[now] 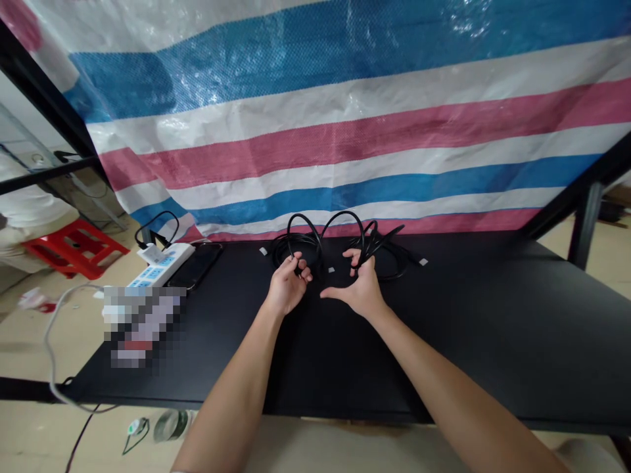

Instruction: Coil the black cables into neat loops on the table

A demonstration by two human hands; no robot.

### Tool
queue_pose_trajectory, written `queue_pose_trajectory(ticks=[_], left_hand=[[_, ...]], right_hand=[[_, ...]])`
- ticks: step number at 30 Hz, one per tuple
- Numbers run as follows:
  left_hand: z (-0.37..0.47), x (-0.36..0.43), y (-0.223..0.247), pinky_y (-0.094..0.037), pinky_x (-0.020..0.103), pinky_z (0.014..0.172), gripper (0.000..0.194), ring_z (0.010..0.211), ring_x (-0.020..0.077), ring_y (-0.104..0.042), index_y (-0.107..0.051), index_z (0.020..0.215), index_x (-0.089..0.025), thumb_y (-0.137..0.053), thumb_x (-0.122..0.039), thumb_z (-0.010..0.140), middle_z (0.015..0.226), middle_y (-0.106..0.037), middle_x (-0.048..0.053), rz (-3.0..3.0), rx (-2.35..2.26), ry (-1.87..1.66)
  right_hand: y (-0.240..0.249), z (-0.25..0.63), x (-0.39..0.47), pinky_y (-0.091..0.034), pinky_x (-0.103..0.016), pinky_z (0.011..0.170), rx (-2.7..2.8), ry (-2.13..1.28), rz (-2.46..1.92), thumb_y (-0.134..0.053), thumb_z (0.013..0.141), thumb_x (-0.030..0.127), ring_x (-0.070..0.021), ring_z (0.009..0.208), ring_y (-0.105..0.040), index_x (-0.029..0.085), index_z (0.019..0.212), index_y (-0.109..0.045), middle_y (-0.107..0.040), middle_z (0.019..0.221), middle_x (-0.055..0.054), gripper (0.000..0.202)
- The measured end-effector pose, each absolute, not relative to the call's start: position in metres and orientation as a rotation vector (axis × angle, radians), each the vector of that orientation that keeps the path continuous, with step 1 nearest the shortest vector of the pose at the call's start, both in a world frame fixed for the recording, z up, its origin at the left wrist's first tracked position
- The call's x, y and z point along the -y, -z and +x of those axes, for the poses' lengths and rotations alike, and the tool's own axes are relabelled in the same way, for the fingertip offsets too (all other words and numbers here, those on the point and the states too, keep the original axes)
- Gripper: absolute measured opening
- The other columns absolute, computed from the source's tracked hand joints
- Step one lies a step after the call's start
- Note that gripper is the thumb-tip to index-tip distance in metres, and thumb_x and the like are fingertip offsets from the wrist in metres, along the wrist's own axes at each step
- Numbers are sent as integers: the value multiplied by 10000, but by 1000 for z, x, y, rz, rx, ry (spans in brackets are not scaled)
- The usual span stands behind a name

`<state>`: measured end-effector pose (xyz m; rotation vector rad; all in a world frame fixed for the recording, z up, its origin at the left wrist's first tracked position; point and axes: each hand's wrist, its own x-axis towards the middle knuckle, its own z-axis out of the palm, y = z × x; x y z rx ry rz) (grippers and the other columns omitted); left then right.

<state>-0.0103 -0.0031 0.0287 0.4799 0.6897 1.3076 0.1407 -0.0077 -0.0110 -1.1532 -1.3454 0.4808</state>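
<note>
A long black cable (345, 213) lies in loops toward the back of the black table, with one coil at the left and another at the right. My left hand (290, 284) pinches a part of the cable in front of the left coil. Fingers of my right hand (362, 282) curl around several strands at the right coil, while its thumb stretches out to the left. Between the two hands, an arch of cable stands up from the table. Small white tags (422, 262) show beside the coils.
At the left of the table (493, 328) are a white power strip (165, 266) with a plugged-in adapter and a dark phone (197, 266). A striped sheet (335, 144) hangs behind. Beyond the left frame, a person sits on a red stool (76, 246).
</note>
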Motion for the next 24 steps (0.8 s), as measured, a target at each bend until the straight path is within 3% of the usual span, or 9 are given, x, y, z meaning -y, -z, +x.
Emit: queue_pose_trajectory(ticks=[3, 5, 7, 10, 12, 15, 18, 21, 24], left_hand=[[-9, 3, -27, -392, 203, 524, 63, 504, 79, -425, -553, 765, -169, -577, -199, 814, 616, -448, -28, 527, -696, -1246], [-11, 1, -25, -381, 205, 503, 179, 480, 81, -406, -531, 713, -174, -571, -291, 843, 579, -424, -36, 548, -721, -1216], [-14, -3, -23, -356, 211, 469, 341, 439, 83, -369, -486, 616, -179, -534, -408, 864, 518, -379, -45, 591, -765, -1184], [-17, -7, -18, -333, 229, 447, 497, 410, 90, -364, -424, 476, -182, -514, -492, 854, 447, -348, -40, 720, -857, -1122], [-19, -8, -15, -367, 236, 493, 504, 478, 100, -457, -464, 429, -163, -572, -454, 827, 492, -461, 1, 820, -892, -1103], [-18, -6, -13, -436, 247, 651, 377, 755, 148, -593, -600, 461, -128, -675, -361, 747, 791, -659, 84, 903, -873, -1119], [-16, -1, -14, -452, 278, 782, 242, 967, 213, -599, -671, 507, -126, -750, -312, 640, 1039, -676, 114, 913, -788, -1130], [-11, 5, -16, -473, 335, 813, 205, 947, 244, -629, -696, 541, -124, -804, -298, 556, 1051, -684, 126, 899, -679, -1116], [-6, 8, -17, -504, 337, 739, 236, 760, 200, -658, -705, 598, -116, -823, -302, 514, 869, -711, 109, 842, -684, -1163]], right_hand=[[9, 138, 8, -441, -301, 575, 1262, -437, -1161, -790, 462, 470, -146, 687, -483, 222, 806, -493, -495, 827, -2, 517], [5, 142, 4, -421, -276, 541, 1139, -489, -1148, -714, 572, 464, -123, 627, -483, 222, 703, -466, -523, 753, 9, 371], [-1, 149, -1, -374, -241, 470, 981, -616, -1132, -665, 626, 479, -99, 533, -451, 222, 622, -428, -509, 623, 35, 349], [-10, 160, -6, -248, -202, 360, 760, -864, -1045, -692, 609, 504, -79, 416, -373, 229, 560, -375, -382, 448, 85, 422], [-15, 166, -6, -205, -193, 331, 676, -1030, -953, -721, 600, 511, -74, 377, -338, 232, 528, -307, -282, 394, 106, 504], [-21, 169, -2, -222, -188, 321, 643, -1286, -833, -694, 654, 548, -70, 349, -296, 228, 499, -216, -194, 362, 106, 596], [-22, 168, 3, -251, -190, 329, 655, -1454, -719, -673, 677, 578, -67, 340, -270, 220, 472, -181, -166, 343, 97, 642], [-22, 164, 5, -265, -193, 341, 670, -1503, -682, -663, 657, 641, -60, 332, -263, 213, 439, -164, -157, 331, 92, 693], [-19, 156, 4, -235, -208, 330, 665, -1443, -835, -595, 621, 755, -79, 345, -336, 220, 418, -197, -236, 342, 74, 697]])
